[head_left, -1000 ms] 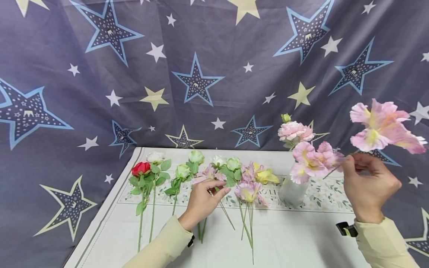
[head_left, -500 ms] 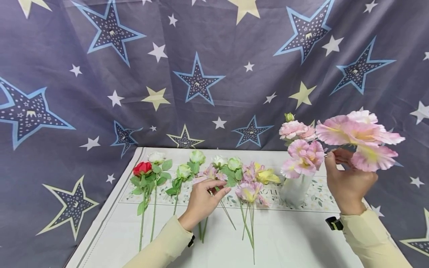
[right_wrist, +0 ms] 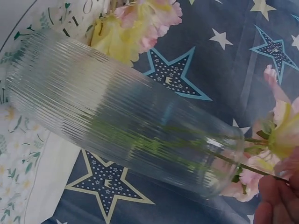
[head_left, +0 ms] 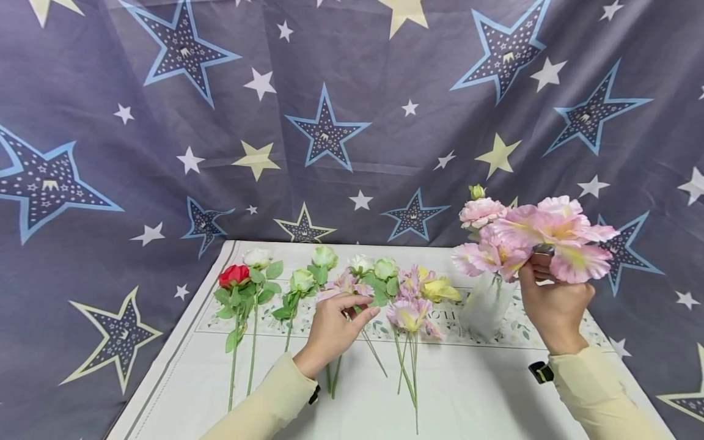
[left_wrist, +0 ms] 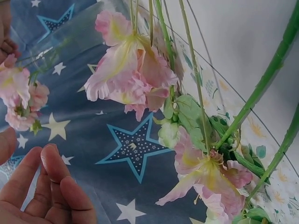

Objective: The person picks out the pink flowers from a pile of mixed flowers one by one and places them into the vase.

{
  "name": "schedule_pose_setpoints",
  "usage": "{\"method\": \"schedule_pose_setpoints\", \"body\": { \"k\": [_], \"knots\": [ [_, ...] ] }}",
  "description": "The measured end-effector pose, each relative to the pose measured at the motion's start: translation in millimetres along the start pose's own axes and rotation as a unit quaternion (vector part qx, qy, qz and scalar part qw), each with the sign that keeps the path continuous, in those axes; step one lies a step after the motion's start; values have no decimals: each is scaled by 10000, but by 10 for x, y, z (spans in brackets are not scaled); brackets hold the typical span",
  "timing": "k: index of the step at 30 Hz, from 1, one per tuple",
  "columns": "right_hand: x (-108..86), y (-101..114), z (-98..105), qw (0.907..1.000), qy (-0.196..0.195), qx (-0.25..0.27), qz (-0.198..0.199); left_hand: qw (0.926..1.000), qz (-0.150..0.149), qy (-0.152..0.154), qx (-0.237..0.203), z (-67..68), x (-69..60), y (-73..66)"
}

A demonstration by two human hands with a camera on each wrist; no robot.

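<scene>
My right hand (head_left: pixel 555 311) pinches the thin stem of a large pink-and-yellow artificial flower (head_left: pixel 572 260), just under its bloom. In the right wrist view that stem runs into the mouth of a clear ribbed glass vase (right_wrist: pixel 117 107). Another pink flower (head_left: pixel 492 253) and a pale pink rose (head_left: pixel 480 212) stand in the vase, their green stems showing through the glass. Over the flowers on the table, my left hand (head_left: pixel 335 330) hovers with relaxed, slightly bent fingers; the left wrist view shows nothing between them.
On the white table (head_left: pixel 467 397) lie a red rose (head_left: pixel 233 276), a white rose (head_left: pixel 256 258), pale green roses (head_left: pixel 301 281), more pink flowers (head_left: pixel 408 315) and a yellow flower (head_left: pixel 440 288). A star-patterned cloth (head_left: pixel 352 61) hangs behind.
My right hand has moved left and slightly down to the vase with the pink flower. Its bloom now overlaps the flowers in the vase. The left hand stays in place.
</scene>
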State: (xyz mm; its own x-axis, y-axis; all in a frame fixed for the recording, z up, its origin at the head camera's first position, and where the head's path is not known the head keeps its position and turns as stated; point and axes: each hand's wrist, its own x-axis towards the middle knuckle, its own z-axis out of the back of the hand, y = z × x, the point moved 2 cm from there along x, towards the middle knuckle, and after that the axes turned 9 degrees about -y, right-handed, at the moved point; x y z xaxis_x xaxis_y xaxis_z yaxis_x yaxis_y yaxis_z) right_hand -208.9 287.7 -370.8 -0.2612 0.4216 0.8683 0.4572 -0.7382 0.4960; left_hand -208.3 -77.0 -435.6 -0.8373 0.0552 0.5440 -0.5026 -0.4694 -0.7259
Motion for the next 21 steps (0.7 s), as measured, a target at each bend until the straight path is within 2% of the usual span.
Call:
{"method": "schedule_pose_setpoints", "body": {
  "k": [2,9,14,19,21],
  "knots": [
    [-15,-17,-10,9999,133,-39,-36,10000,1,6,16,-2,3,0],
    [-67,-95,-38,9959,481,-651,393,9999,-39,11,104,-11,14,-11],
    [-85,-154,-69,9937,614,-827,452,9999,-4,28,135,-17,19,-9],
    [-114,-195,-98,9903,883,-908,565,9999,-3,19,149,-15,22,-14],
    [-125,-208,-107,9885,1040,-987,486,9999,-7,21,133,-14,26,-15]
  ]
}}
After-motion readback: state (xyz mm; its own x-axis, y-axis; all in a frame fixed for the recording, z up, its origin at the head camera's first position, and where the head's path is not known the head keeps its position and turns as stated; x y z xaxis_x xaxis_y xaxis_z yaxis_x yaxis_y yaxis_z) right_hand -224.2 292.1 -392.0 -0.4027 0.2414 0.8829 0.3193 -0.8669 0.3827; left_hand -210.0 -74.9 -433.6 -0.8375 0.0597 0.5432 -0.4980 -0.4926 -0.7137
